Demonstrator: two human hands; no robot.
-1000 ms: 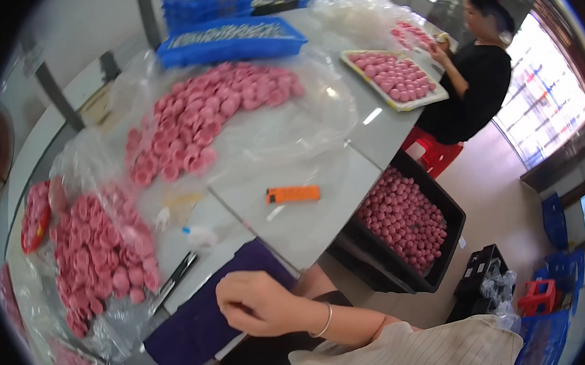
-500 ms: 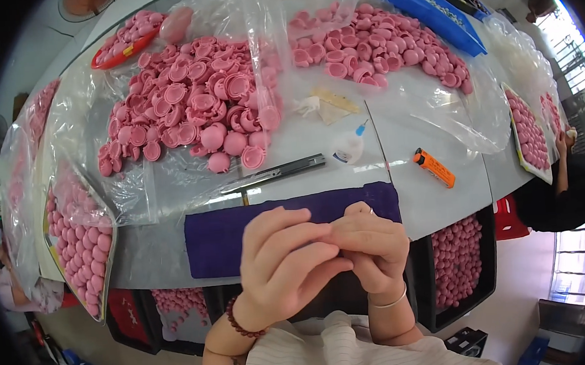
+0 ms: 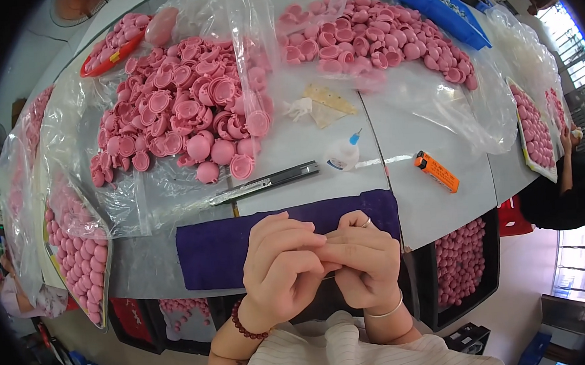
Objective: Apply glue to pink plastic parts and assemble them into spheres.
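My left hand and my right hand meet in front of my chest, fingers curled and fingertips pressed together. Whatever small thing may sit between the fingertips is hidden. A dark bead bracelet is on the left wrist, a thin silver bangle on the right wrist, and a ring on a right finger. Both hands hover over a purple cloth spread at the table's near edge.
Beyond the cloth lie a utility knife, a small glue bottle and an orange lighter. Clear bags hold heaps of pink round shells and more. Crates of pink balls stand below. Another person sits at the right.
The view has swung from looking along the table to looking straight down. My left hand has come up to join my right; the hands have barely moved in the last half second.
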